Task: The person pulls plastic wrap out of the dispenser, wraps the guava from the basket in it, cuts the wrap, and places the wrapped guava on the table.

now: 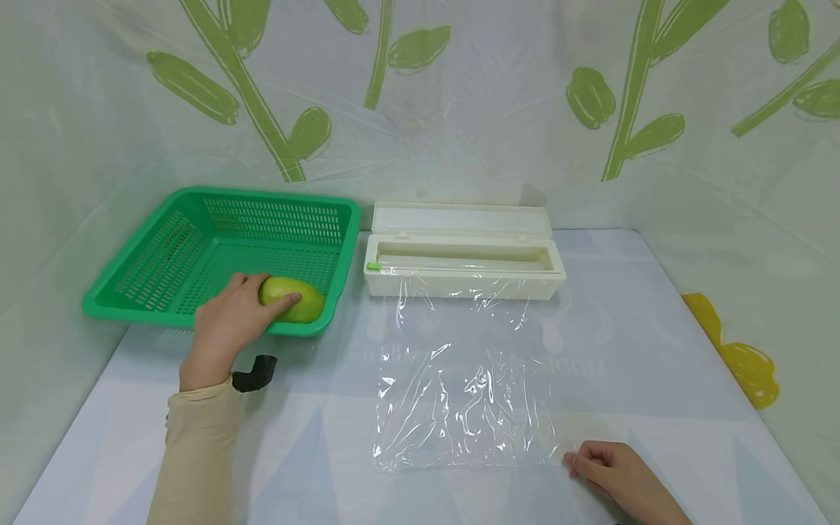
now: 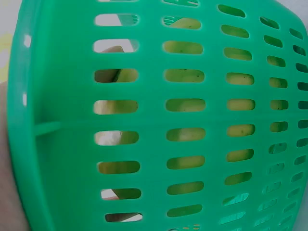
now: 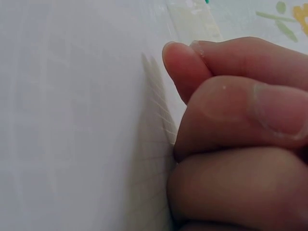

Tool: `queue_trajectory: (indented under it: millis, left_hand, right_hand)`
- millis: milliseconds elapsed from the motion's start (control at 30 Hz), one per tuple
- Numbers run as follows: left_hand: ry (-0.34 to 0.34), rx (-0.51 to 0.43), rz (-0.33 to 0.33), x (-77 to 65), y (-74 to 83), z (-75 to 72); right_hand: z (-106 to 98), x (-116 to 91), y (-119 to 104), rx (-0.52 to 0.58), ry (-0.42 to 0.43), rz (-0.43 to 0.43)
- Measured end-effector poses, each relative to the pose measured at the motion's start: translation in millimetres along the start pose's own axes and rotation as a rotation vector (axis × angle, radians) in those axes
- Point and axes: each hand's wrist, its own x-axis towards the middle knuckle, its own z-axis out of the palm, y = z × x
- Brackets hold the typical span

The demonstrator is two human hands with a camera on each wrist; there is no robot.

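Note:
Inside the front right corner of a green plastic basket (image 1: pixel 351 219) is a yellow-green mango (image 1: pixel 303 300). My left hand (image 1: pixel 232 313) grips the mango from the left, thumb across its front. Through the basket's slots the left wrist view shows parts of the mango (image 2: pixel 185 106). A sheet of clear plastic wrap (image 1: pixel 459 408) lies pulled out from a white wrap dispenser (image 1: pixel 466 286) with its lid raised. By the sheet's near right corner, my right hand (image 1: pixel 620 474) has its fingers curled, thumb and index fingertip together, seemingly pinching the film's edge (image 3: pixel 175 21).
A green slider (image 1: pixel 373 266) sits at the left end of the dispenser's front edge. Below the basket, a black angled piece (image 1: pixel 256 373) shows beside the left wrist. A leaf-printed curtain (image 1: pixel 459 109) hangs behind the table (image 1: pixel 315 467).

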Motion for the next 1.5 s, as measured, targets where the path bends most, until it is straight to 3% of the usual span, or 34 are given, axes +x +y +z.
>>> queue_trajectory:
  millis: [500,1033,1500]
  left_hand:
    - [0.025,-0.032,0.018,-0.6,1.0,-2.2]
    - [-0.077,-0.041,0.033,1.8,0.5,-6.1]
    - [-0.062,-0.077,0.037,1.8,1.2,-7.6]
  right_hand:
    - [-2.0,-0.4,-0.8,0.05,-0.03,-0.003]
    - [-1.5,-0.7,-0.5,0.017,-0.013,0.014]
    - [-1.0,-1.0,-2.0,-0.029,0.017,0.026]
